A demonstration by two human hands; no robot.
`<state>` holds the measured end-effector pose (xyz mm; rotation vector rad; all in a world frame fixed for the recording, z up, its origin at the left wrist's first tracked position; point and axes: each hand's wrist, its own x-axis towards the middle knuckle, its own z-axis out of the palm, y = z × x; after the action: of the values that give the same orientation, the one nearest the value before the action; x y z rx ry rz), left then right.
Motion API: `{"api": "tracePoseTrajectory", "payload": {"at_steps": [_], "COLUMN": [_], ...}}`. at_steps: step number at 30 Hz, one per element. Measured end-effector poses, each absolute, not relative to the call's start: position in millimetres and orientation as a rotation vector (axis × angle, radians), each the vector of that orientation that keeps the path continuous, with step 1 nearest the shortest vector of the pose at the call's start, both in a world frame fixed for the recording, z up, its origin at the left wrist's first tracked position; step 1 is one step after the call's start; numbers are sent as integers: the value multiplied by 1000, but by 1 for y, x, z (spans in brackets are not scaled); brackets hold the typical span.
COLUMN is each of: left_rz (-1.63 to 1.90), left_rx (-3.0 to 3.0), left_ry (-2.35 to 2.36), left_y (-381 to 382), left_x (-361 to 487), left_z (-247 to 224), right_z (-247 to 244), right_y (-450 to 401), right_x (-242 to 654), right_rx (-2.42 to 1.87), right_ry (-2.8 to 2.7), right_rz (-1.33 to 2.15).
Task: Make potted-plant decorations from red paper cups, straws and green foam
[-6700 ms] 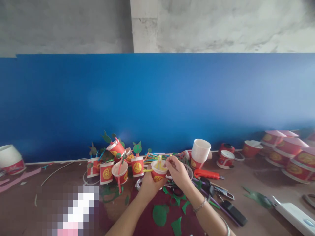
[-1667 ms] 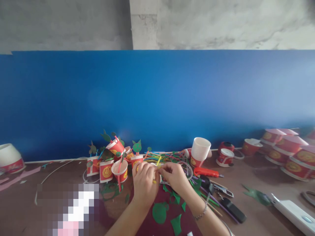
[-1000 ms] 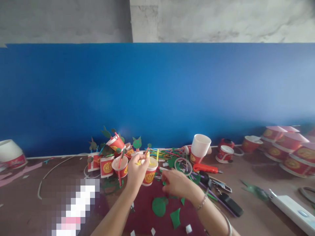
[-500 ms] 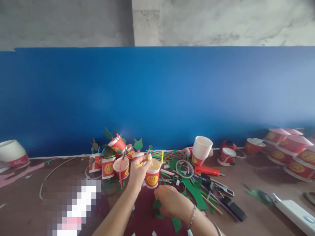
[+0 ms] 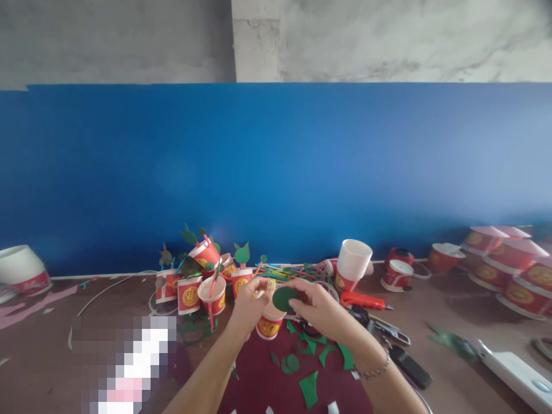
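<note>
A red-and-white paper cup (image 5: 270, 330) with a yellow emblem stands upright in front of me, its top partly hidden by my fingers. My left hand (image 5: 251, 305) pinches the bendy end of a yellow straw (image 5: 271, 285) above the cup's rim. Between the thumb and fingers of my right hand (image 5: 317, 305) is a dark green paper disc (image 5: 284, 299), held up beside the straw over the cup. Whether disc and straw touch, I cannot tell. Small green paper circles (image 5: 290, 363) and green scraps (image 5: 309, 388) lie below my hands.
Several cups with straws and green paper shapes (image 5: 190, 294) cluster left of my hands. A white cup stack (image 5: 354, 260), a red cutter (image 5: 363, 300) and a black key fob (image 5: 409, 365) lie right. Colored straws (image 5: 297, 271) line the back by the blue wall panel (image 5: 276, 172).
My right hand has risen from the table with the green disc and come beside my left hand. The left hand has shifted slightly right, still pinching the straw. The cup sits slightly nearer.
</note>
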<state>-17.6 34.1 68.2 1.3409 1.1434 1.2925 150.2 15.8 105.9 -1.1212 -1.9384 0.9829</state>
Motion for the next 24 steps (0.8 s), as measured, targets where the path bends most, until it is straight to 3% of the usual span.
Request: {"api": "tracePoseTrajectory", "payload": {"at_steps": [7,24], "left_rz": [1136,1037], "left_rx": [1231,1110], "left_ry": [1097,945], "left_y": [27,30], "left_x": [-14,-11], "left_z": [73,60], "right_z": [96,88], "right_y": [28,36], "right_x": [150,149], "right_rx": [-1158,-1113], "right_ry": [-1925,-1908], "right_rz": [544,703]}}
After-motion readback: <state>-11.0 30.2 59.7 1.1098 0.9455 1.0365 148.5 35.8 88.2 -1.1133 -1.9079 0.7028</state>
